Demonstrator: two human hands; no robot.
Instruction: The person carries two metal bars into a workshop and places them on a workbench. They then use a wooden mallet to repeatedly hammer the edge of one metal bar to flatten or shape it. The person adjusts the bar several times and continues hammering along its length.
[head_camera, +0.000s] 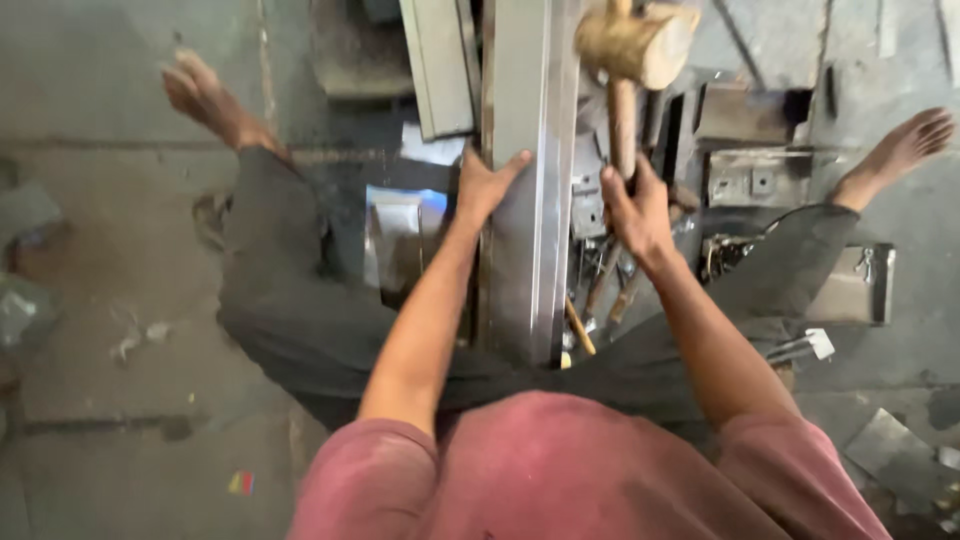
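Seated worker, legs spread on the concrete floor (120, 250). Long steel channel (525, 180) runs lengthwise between the knees, over scattered metal parts (755, 178). Wooden mallet (636, 45) is raised above it, its handle gripped tight in the right hand (638, 205). Left hand (488, 185) lies flat on the channel's edge, fingers spread (a glancing blow might catch them, I judge).
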